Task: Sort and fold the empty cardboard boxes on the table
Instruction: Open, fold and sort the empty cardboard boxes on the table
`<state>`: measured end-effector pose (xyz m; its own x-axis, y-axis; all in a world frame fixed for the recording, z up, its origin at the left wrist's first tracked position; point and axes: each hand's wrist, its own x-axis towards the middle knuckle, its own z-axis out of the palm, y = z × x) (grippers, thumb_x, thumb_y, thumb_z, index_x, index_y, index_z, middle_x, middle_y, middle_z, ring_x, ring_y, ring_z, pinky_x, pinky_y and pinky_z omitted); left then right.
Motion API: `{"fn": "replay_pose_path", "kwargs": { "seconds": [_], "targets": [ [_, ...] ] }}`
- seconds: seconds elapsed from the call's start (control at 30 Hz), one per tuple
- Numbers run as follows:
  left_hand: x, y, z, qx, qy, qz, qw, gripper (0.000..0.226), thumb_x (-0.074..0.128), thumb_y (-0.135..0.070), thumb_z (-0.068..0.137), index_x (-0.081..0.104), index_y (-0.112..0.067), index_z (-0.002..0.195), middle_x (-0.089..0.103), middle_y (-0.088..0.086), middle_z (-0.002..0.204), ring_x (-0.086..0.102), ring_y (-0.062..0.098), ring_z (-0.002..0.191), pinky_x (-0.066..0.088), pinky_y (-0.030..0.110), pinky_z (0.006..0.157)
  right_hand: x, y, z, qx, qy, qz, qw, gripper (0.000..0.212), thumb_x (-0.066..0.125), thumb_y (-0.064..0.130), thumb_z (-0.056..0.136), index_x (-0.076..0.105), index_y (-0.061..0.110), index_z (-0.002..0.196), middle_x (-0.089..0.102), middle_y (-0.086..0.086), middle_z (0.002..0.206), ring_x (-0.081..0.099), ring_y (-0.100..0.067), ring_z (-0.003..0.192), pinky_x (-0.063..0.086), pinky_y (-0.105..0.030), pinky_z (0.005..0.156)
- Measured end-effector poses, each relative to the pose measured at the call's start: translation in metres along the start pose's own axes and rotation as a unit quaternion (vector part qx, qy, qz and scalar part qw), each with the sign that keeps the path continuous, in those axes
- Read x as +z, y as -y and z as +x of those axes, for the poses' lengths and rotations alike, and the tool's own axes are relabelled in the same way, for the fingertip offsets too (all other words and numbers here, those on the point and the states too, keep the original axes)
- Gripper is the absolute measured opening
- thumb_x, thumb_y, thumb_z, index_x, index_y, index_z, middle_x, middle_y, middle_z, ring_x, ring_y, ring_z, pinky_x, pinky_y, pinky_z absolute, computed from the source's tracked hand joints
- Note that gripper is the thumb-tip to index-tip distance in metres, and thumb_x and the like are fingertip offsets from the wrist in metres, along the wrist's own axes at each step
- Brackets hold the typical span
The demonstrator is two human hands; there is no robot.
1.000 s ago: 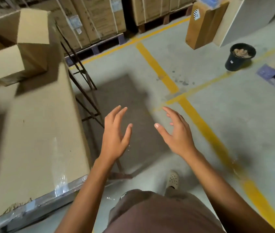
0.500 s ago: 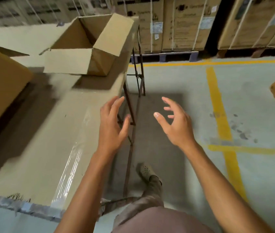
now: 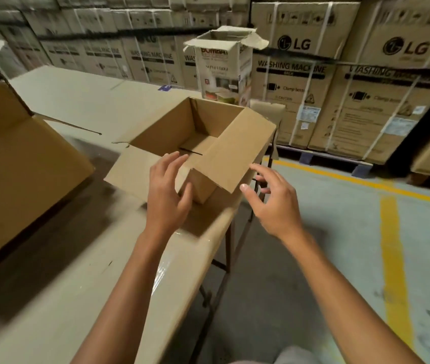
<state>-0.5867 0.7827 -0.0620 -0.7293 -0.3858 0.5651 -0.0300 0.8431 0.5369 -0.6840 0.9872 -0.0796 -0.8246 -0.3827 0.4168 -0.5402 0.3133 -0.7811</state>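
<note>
The left hand (image 3: 166, 198) and right hand (image 3: 274, 206) are held out, fingers spread, nothing gripped, on either side of the near corner of an open cardboard box (image 3: 232, 153), which is set at the right edge of the table (image 3: 64, 271). Beyond it, a tall printed box (image 3: 221, 72) and stacked washing-machine cartons (image 3: 313, 74) are seen.

The big cartons (image 3: 303, 74) stacked behind the table (image 3: 77, 101) carry a round logo and the letters "LG" near the top, seen twice on the right-hand stack. Below it runs "WASHING MACHINE" in heavy capitals, and the same words show, blurred, on cartons further left. Under that I make out "Clamp", the rest unclear. The tall open box (image 3: 221, 72) on the table bears what reads like "BOMBAY"; its smaller print and the white stickers (image 3: 310, 115) are illegible.
</note>
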Motion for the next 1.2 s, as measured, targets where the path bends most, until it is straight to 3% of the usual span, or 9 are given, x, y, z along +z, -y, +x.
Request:
{"fn": "replay_pose_path", "kwargs": {
  "seconds": [0.13, 0.27, 0.47, 0.57, 0.73, 0.8, 0.97, 1.1, 1.2],
  "targets": [
    [0.017, 0.026, 0.059, -0.037, -0.032, 0.038, 0.998, 0.035, 0.058, -0.016, 0.089, 0.065, -0.01, 0.122, 0.056, 0.01, 0.134, 0.045, 0.027, 0.13, 0.027, 0.02, 0.107, 0.015, -0.016, 0.068, -0.042, 0.059, -0.037, 0.997, 0.051, 0.06, 0.045, 0.091, 0.057, 0.021, 0.137, 0.055, 0.001, 0.143, 0.048, -0.015, 0.132, 0.046, -0.042, 0.107],
    [0.029, 0.057, 0.105, -0.125, -0.029, 0.101, 0.987, 0.025, 0.06, -0.02, 0.094, 0.067, -0.014, 0.118, 0.055, 0.008, 0.134, 0.046, 0.022, 0.129, 0.034, 0.028, 0.106, 0.032, -0.033, 0.127, -0.06, 0.141, -0.05, 0.987, 0.053, 0.064, 0.041, 0.093, 0.053, 0.022, 0.142, 0.044, -0.007, 0.152, 0.037, -0.024, 0.14, 0.031, -0.039, 0.117],
    [0.044, 0.104, 0.143, -0.285, 0.088, 0.195, 0.934, 0.034, 0.054, -0.031, 0.092, 0.068, -0.014, 0.118, 0.056, 0.008, 0.138, 0.04, 0.028, 0.137, 0.033, 0.044, 0.113, 0.068, -0.059, 0.179, -0.11, 0.324, -0.148, 0.928, 0.064, 0.05, 0.059, 0.095, 0.028, 0.045, 0.153, -0.001, -0.007, 0.167, -0.006, -0.029, 0.152, 0.023, -0.059, 0.118],
    [0.055, 0.108, 0.131, -0.359, 0.056, 0.192, 0.912, 0.032, 0.048, -0.023, 0.093, 0.073, -0.016, 0.111, 0.062, 0.006, 0.135, 0.027, 0.029, 0.147, 0.019, 0.048, 0.12, 0.084, -0.075, 0.183, -0.13, 0.352, -0.133, 0.917, 0.059, 0.046, 0.062, 0.095, 0.031, 0.046, 0.151, -0.015, 0.004, 0.166, -0.021, -0.026, 0.15, 0.03, -0.065, 0.11],
    [0.061, 0.09, 0.115, -0.42, 0.004, 0.22, 0.881, 0.041, 0.039, -0.025, 0.087, 0.075, -0.015, 0.105, 0.065, 0.012, 0.13, 0.031, 0.032, 0.144, 0.016, 0.049, 0.121, 0.099, -0.09, 0.211, -0.162, 0.363, -0.104, 0.912, 0.072, 0.02, 0.078, 0.084, 0.051, 0.036, 0.134, -0.007, 0.003, 0.167, -0.017, -0.023, 0.152, 0.008, -0.062, 0.12],
    [0.064, 0.079, 0.104, -0.43, 0.008, 0.234, 0.872, 0.046, 0.035, -0.026, 0.083, 0.074, -0.016, 0.105, 0.067, 0.011, 0.125, 0.035, 0.033, 0.141, 0.015, 0.05, 0.12, 0.107, -0.094, 0.228, -0.162, 0.371, -0.091, 0.91, 0.071, 0.021, 0.078, 0.085, 0.056, 0.031, 0.125, -0.001, 0.003, 0.168, -0.011, -0.021, 0.153, 0.004, -0.059, 0.121],
    [0.086, 0.039, 0.075, -0.426, -0.018, 0.258, 0.867, 0.038, 0.036, -0.027, 0.094, 0.07, -0.021, 0.111, 0.063, 0.002, 0.128, 0.038, 0.027, 0.137, 0.007, 0.053, 0.121, 0.128, -0.099, 0.269, -0.122, 0.4, -0.06, 0.906, 0.01, 0.052, 0.034, 0.097, 0.057, 0.025, 0.098, 0.007, 0.0, 0.168, -0.003, -0.021, 0.154, 0.011, -0.052, 0.122],
    [0.095, 0.027, 0.072, -0.429, -0.04, 0.276, 0.859, 0.039, 0.048, -0.026, 0.093, 0.062, -0.02, 0.129, 0.036, 0.016, 0.155, 0.02, 0.026, 0.149, -0.004, 0.05, 0.122, 0.138, -0.092, 0.271, -0.088, 0.407, -0.03, 0.909, 0.033, 0.047, 0.018, 0.096, 0.065, 0.026, 0.123, -0.001, 0.001, 0.168, -0.006, -0.021, 0.154, 0.009, -0.052, 0.123],
    [0.07, 0.044, 0.091, -0.411, -0.051, 0.274, 0.868, 0.051, 0.06, -0.023, 0.085, 0.055, -0.016, 0.135, 0.028, 0.021, 0.156, 0.016, 0.034, 0.149, 0.009, 0.052, 0.123, 0.133, -0.086, 0.266, -0.066, 0.399, -0.018, 0.914, 0.05, 0.045, 0.012, 0.096, 0.054, 0.029, 0.142, -0.006, 0.0, 0.168, -0.007, -0.02, 0.154, 0.007, -0.046, 0.122]
  ]
}}
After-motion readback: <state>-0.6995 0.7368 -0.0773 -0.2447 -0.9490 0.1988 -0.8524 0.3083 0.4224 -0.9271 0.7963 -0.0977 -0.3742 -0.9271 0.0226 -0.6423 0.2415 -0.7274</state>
